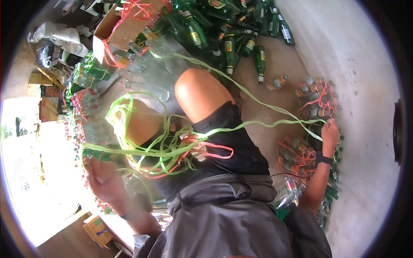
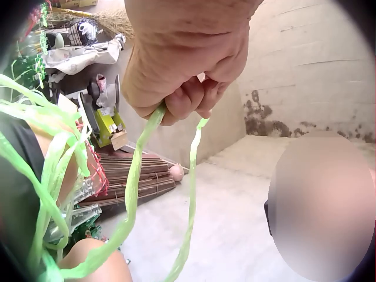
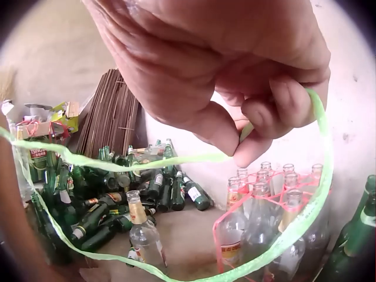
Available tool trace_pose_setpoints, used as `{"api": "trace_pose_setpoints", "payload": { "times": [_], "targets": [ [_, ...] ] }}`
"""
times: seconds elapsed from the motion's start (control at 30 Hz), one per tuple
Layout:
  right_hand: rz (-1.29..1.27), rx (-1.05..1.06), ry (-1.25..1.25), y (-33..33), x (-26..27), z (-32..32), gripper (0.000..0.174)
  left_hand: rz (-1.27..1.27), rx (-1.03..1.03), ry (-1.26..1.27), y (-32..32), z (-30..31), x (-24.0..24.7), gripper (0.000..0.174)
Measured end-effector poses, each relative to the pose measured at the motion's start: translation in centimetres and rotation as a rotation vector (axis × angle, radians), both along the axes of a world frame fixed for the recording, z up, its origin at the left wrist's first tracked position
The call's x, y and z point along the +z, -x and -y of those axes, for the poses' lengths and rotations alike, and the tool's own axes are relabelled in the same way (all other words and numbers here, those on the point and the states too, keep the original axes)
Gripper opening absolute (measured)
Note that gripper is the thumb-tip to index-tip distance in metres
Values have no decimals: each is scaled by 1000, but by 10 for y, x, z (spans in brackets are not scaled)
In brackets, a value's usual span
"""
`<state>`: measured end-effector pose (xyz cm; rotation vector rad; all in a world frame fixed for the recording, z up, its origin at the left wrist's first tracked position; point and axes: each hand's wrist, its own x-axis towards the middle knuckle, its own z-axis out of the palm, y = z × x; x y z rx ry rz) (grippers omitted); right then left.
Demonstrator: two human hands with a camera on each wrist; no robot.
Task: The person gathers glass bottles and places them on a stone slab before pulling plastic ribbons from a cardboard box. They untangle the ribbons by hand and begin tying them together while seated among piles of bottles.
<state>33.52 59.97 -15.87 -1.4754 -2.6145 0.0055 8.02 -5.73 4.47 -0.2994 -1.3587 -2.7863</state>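
Note:
Green plastic twine stretches across the person's lap between both hands, with a loose tangle of it and some red twine over the thighs. The left hand is out at the left; in the left wrist view its curled fingers grip the green twine, two lengths hanging down. Far out at the right, the right hand pinches the twine between thumb and fingers. From there a loop of green twine droops in the right wrist view.
Green bottles lie piled at the top. Clear bottles bound with red twine stand at the right, beside the wall. A cardboard box is at the upper left. One clear bottle stands alone on the floor.

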Motion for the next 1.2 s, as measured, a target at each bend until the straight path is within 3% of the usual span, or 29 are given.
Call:
{"api": "trace_pose_setpoints", "payload": {
  "times": [0.03,0.1,0.2,0.23,0.27,0.37,0.4,0.47,0.53,0.67,0.8,0.87,0.93,1.0,1.2],
  "targets": [
    [28,-49,4,-3,4,-1,15,-12,13,9,0,-1,0,20],
    [79,-84,-11,-14,7,-8,16,-35,-174,47,3,-2,-2,21],
    [93,-70,13,-39,-2,-28,14,46,10,117,0,-12,-5,23],
    [92,-52,46,-42,0,-30,12,294,512,448,-5,-30,1,25],
    [95,-33,77,-43,0,-32,11,64,183,319,-5,-24,-6,25],
    [47,42,109,-33,-8,-26,10,0,-59,203,-3,-32,-2,23],
    [39,56,111,-26,-14,-21,10,26,-103,74,-5,-30,-2,14],
    [5,297,110,-12,-25,-13,12,65,-124,85,-7,-32,2,11],
    [5,469,153,35,4,29,16,57,-120,98,-8,-32,4,13],
    [-390,632,536,143,32,101,19,33,-115,126,-10,-36,5,17],
    [-472,862,740,253,50,163,21,85,-107,57,-21,-31,-2,17],
    [-547,1013,825,306,39,181,31,228,214,180,-33,-34,1,18],
    [-535,1075,944,350,32,199,38,271,171,143,-33,-36,6,18],
    [-439,1039,1098,386,21,214,49,286,244,311,-35,-34,2,19],
    [-278,1134,942,452,-16,252,64,334,307,432,-30,-35,5,17]
  ]
}}
